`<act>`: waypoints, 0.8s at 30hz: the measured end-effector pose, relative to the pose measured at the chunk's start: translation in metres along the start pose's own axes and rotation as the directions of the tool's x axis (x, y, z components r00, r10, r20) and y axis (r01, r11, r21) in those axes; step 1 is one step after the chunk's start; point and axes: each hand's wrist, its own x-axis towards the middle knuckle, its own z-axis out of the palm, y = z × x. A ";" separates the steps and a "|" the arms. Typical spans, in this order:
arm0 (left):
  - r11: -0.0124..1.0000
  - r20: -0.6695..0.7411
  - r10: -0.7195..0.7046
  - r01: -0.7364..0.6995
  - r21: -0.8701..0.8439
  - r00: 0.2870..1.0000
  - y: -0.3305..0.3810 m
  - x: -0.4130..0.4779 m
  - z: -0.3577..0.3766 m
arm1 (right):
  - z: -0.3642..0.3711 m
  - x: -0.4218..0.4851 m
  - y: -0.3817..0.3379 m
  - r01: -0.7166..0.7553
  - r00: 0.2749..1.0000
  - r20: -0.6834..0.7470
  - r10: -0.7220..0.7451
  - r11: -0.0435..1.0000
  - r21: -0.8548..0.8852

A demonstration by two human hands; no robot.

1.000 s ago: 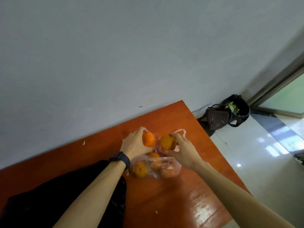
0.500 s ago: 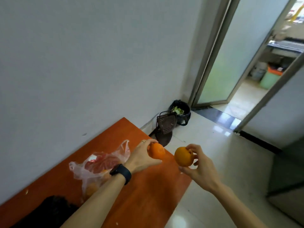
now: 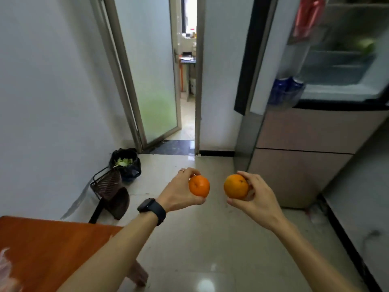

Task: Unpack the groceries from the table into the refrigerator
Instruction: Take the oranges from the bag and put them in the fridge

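Left hand (image 3: 179, 191): fingers curled round deep-orange round mandarin (image 3: 199, 185).
Right hand (image 3: 260, 198): gripping paler orange round mandarin (image 3: 235, 186).
Refrigerator (image 3: 311, 131): beige, upper door open.

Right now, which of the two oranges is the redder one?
The redder orange is in the left hand; the right hand holds the paler orange, more yellow.

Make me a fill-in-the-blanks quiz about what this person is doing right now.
1. The left hand and right hand each grip one orange, ____ in all.
2. The watch is on the ____ wrist.
3. The fridge door stands ____.
4. The bin holds ____ scraps.
Missing words: two; left; open; green.
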 end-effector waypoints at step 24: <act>0.820 -0.061 0.565 -0.568 -0.066 0.823 0.375 0.389 0.116 | -0.350 0.221 0.204 -0.101 0.869 -0.494 0.021 0.986 -0.136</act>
